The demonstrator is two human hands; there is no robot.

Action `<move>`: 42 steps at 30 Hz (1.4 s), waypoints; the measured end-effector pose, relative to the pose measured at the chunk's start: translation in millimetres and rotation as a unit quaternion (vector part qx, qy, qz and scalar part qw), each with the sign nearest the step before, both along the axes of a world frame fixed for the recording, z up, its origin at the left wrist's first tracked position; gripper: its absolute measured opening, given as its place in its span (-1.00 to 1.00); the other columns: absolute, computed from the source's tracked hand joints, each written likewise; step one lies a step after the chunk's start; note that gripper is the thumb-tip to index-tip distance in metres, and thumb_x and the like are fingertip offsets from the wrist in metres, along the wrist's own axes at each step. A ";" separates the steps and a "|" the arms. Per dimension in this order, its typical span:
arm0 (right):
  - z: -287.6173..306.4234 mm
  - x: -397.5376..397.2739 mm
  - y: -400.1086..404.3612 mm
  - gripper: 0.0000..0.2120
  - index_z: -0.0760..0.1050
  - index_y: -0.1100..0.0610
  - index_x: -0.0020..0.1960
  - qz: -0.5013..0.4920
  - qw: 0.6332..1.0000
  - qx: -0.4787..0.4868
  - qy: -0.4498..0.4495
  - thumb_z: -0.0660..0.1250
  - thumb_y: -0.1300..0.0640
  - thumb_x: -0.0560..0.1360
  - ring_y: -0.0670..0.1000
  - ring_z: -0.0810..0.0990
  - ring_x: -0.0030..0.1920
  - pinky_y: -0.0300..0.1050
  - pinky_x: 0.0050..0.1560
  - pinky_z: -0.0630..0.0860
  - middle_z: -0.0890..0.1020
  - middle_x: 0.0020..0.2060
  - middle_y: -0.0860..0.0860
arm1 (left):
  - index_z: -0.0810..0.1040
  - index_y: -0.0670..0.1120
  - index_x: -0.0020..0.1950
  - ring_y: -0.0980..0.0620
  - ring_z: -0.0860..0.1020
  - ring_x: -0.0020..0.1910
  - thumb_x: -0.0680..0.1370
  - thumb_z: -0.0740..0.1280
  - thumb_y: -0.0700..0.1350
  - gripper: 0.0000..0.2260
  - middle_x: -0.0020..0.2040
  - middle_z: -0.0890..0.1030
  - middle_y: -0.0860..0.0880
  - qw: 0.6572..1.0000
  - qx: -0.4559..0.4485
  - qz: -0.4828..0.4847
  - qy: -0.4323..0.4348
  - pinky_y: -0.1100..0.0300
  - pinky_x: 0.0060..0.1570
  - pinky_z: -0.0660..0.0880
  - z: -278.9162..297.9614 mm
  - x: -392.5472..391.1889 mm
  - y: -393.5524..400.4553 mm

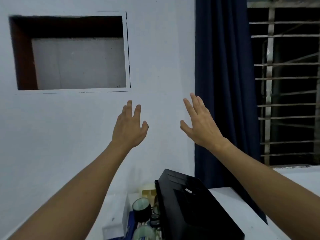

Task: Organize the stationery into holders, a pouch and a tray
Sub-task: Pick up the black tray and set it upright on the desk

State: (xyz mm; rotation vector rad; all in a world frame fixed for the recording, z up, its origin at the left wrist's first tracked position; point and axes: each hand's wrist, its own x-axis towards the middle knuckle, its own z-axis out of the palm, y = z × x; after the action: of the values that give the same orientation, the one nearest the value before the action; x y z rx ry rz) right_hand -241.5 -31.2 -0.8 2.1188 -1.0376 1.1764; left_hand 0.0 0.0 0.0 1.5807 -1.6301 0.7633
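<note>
Clearly no sorting step begun; your left hand [129,126] and right hand [200,123] raised before wall [155,66], fingers spread, grasping nothing; stationery clutter [143,217] low beside black box [192,205]; next: look down, reach for one item.

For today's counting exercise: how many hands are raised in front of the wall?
2. The left hand is up before the pale wall; the right hand is beside the dark curtain. Both hold nothing.
</note>
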 end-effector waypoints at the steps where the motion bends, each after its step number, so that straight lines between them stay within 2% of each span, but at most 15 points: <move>1: -4.8 0.2 0.1 -0.38 0.05 0.13 0.55 0.009 1.000 0.017 -0.002 0.19 -0.03 0.58 0.12 0.01 0.55 0.06 0.46 0.20 -0.02 0.56 0.08 | 0.13 -0.13 0.54 -0.18 0.09 0.52 0.59 0.15 0.04 -0.44 0.56 0.03 -0.21 1.000 0.005 0.005 0.007 -0.06 0.41 0.22 -5.3 -0.5 -1.0; 7: -73.9 -9.6 7.9 -0.49 0.20 0.03 0.51 0.052 0.985 0.164 0.015 0.18 -0.03 0.60 -0.07 0.08 0.53 -0.08 0.42 0.24 0.11 0.54 -0.07 | 0.16 -0.11 0.51 -0.14 0.23 0.47 0.59 0.15 0.03 -0.47 0.55 0.08 -0.14 0.988 0.093 -0.045 0.119 -0.04 0.31 0.37 -77.4 -5.5 -4.7; 11: -145.7 -20.8 9.4 -0.51 0.30 0.02 0.46 0.067 0.951 0.300 0.044 0.22 -0.07 0.57 -0.06 0.25 0.47 -0.08 0.45 0.25 0.31 0.47 -0.04 | 0.23 -0.12 0.50 -0.10 0.34 0.39 0.59 0.18 -0.04 -0.51 0.46 0.28 -0.14 0.940 0.218 -0.087 0.249 0.08 0.31 0.29 -150.0 -21.0 2.7; 14: -200.8 -35.0 15.7 -0.50 0.35 0.04 0.44 0.058 0.922 0.381 0.041 0.26 -0.10 0.55 -0.03 0.29 0.46 -0.10 0.46 0.23 0.35 0.45 -0.02 | 0.46 -0.13 0.29 -0.14 0.49 0.22 0.56 0.21 -0.05 -0.66 0.14 0.55 -0.12 0.876 0.316 -0.077 0.355 0.12 0.16 0.39 -208.2 -36.0 8.5; 16: -232.9 -47.1 18.0 -0.44 0.30 0.03 0.47 0.042 0.895 0.442 0.039 0.24 -0.17 0.54 -0.03 0.20 0.50 -0.10 0.48 0.14 0.28 0.49 0.00 | 0.56 -0.16 0.02 -0.16 0.58 0.01 0.54 0.20 -0.06 -0.78 -0.16 0.59 -0.08 0.835 0.349 -0.069 0.420 0.12 -0.07 0.45 -247.5 -49.2 12.2; 17: -246.2 -51.5 17.6 -0.40 0.27 0.02 0.49 0.035 0.882 0.468 0.038 0.21 -0.22 0.54 -0.02 0.16 0.51 -0.09 0.49 0.11 0.24 0.51 0.01 | 0.58 -0.19 -0.02 -0.17 0.59 -0.05 0.54 0.20 -0.06 -0.76 -0.20 0.61 -0.12 0.814 0.359 -0.058 0.454 0.12 -0.14 0.45 -264.8 -54.8 14.7; 21: -279.0 -62.1 18.9 -0.31 0.21 -0.02 0.51 0.037 0.847 0.531 0.014 0.14 -0.35 0.49 0.00 0.12 0.53 0.03 0.52 0.11 0.19 0.53 -0.01 | 0.48 -0.20 0.19 -0.26 0.58 0.01 0.55 0.18 -0.04 -0.68 0.08 0.59 -0.28 0.677 0.395 -0.046 0.620 0.13 -0.30 0.48 -320.4 -75.8 6.4; 23: -283.5 -64.2 19.5 -0.34 0.20 -0.02 0.51 0.044 0.846 0.531 0.014 0.14 -0.32 0.51 0.00 0.12 0.53 0.03 0.51 0.11 0.18 0.53 -0.01 | 0.47 -0.19 0.21 -0.21 0.60 0.00 0.54 0.19 -0.11 -0.71 0.09 0.61 -0.21 0.617 0.381 -0.063 0.686 0.06 -0.24 0.59 -329.4 -82.8 -4.6; 24: -283.3 -65.6 20.4 -0.35 0.20 -0.01 0.51 0.047 0.847 0.529 0.013 0.15 -0.29 0.53 0.00 0.12 0.53 0.02 0.51 0.11 0.18 0.53 -0.01 | 0.49 -0.20 0.21 -0.19 0.61 -0.02 0.53 0.20 -0.17 -0.72 0.08 0.62 -0.19 0.606 0.366 -0.073 0.702 0.01 -0.16 0.61 -323.4 -89.0 -4.5; 27: -280.8 -73.6 16.7 -0.36 0.21 0.02 0.51 0.058 0.855 0.515 -0.009 0.18 -0.25 0.53 -0.01 0.19 0.50 0.02 0.50 0.17 0.26 0.50 0.00 | 0.51 -0.25 0.07 -0.17 0.57 -0.18 0.52 0.19 -0.33 -0.82 -0.11 0.60 -0.19 0.630 0.330 -0.078 0.699 0.10 -0.36 0.54 -295.5 -104.0 0.6; 31: -267.0 -99.6 19.6 -0.32 0.14 0.01 0.53 0.096 0.873 0.470 -0.085 0.32 -0.11 0.50 -0.08 0.30 0.44 -0.07 0.46 0.26 0.34 0.45 -0.06 | 0.52 -0.17 0.04 -0.06 0.55 -0.18 0.57 0.25 -0.23 -0.91 -0.10 0.60 -0.14 0.640 0.333 -0.124 0.681 0.13 -0.40 0.47 -257.1 -129.3 -5.5; 34: -254.7 -117.4 26.4 -0.25 0.07 -0.04 0.55 0.130 0.895 0.403 -0.138 0.38 -0.05 0.48 -0.16 0.22 0.47 -0.16 0.48 0.20 0.28 0.48 -0.10 | 0.55 -0.22 0.09 -0.04 0.55 -0.25 0.57 0.31 -0.18 -0.84 -0.09 0.62 -0.17 0.635 0.341 -0.174 0.671 0.15 -0.41 0.53 -232.2 -158.2 -15.4; 37: -248.4 -138.8 26.3 -0.18 0.01 -0.19 0.53 0.124 0.899 0.385 -0.168 0.39 -0.20 0.42 -0.13 0.05 0.53 -0.11 0.50 0.12 0.08 0.55 -0.08 | 0.57 -0.24 0.10 0.06 0.53 -0.45 0.56 0.33 -0.17 -0.82 -0.16 0.63 -0.13 0.635 0.327 -0.224 0.664 0.18 -0.44 0.54 -208.7 -193.2 -21.6; 39: -245.2 -153.6 26.3 -0.13 0.00 -0.26 0.51 0.098 0.901 0.393 -0.156 0.41 -0.29 0.36 -0.05 0.03 0.53 -0.09 0.47 0.15 -0.04 0.54 -0.12 | 0.57 -0.22 0.12 0.01 0.60 -0.37 0.58 0.31 -0.15 -0.81 -0.14 0.65 -0.11 0.618 0.329 -0.262 0.664 0.13 -0.35 0.59 -196.3 -212.5 -25.9; 42: -241.1 -173.9 26.2 -0.10 0.10 -0.18 0.51 0.041 0.901 0.392 -0.181 0.46 -0.30 0.30 0.02 0.12 0.50 -0.11 0.39 0.23 -0.02 0.52 -0.07 | 0.57 -0.16 0.15 -0.06 0.63 -0.18 0.62 0.20 -0.10 -0.78 -0.08 0.65 -0.09 0.586 0.360 -0.320 0.652 0.04 -0.11 0.59 -187.3 -242.9 -30.5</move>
State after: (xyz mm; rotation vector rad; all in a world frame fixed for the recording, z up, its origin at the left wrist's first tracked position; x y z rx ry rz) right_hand -415.4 -5.1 -241.9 2.5955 -1.8543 1.3799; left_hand -242.9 -30.5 -187.3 1.1649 -1.0576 -1.3816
